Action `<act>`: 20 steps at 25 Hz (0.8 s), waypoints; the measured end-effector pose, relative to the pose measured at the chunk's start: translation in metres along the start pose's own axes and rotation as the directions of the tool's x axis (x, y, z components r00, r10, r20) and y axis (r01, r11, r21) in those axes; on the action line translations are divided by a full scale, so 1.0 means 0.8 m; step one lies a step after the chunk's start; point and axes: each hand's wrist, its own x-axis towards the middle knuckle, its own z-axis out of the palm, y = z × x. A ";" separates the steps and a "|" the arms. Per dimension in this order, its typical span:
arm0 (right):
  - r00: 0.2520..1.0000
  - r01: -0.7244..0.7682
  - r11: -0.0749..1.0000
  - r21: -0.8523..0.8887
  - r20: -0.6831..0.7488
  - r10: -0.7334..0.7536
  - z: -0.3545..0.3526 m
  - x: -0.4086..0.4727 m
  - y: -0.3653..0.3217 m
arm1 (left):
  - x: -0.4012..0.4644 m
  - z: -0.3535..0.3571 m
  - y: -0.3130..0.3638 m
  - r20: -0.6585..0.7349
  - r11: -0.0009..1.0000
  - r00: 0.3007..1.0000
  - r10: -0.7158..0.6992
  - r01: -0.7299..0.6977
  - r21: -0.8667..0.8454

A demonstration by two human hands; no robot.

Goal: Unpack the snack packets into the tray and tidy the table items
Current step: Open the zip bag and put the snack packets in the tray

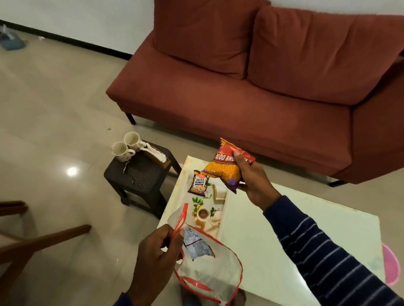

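The right hand point(250, 175) grips an orange-and-red snack packet point(228, 166) above the tray point(222, 213). At seven o'clock from it, the left hand point(155, 254) pinches the red-trimmed clear bag point(211, 267) open. A dark peanuts packet point(198, 183) lies in the tray on the tabletop point(286, 242).

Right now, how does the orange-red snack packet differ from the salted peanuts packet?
The orange-red snack packet is held in the right hand above the tray; the salted peanuts packet already lies in the tray, untouched. The orange-red snack packet looks clearly larger than the salted peanuts packet. The first is orange with a red top, the peanuts packet dark with a white label. Both appear sealed and sit at the tray's far end.
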 end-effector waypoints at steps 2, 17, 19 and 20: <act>1.000 -0.011 0.998 -0.062 -0.024 0.009 -0.010 0.038 0.035 | -0.001 0.004 -0.014 -0.023 1.000 0.999 -0.030 0.030 0.000; 0.977 -0.209 0.918 -0.338 -0.106 0.184 -0.033 0.358 0.312 | 0.044 0.078 -0.153 -0.227 0.976 0.956 -0.184 0.152 -0.154; 0.975 -0.215 0.909 -0.356 -0.128 0.181 -0.029 0.382 0.339 | 0.045 0.081 -0.170 -0.230 0.972 0.952 -0.202 0.166 -0.166; 0.972 -0.223 0.908 -0.354 -0.148 0.181 -0.028 0.392 0.350 | 0.045 0.081 -0.176 -0.228 0.972 0.953 -0.199 0.163 -0.169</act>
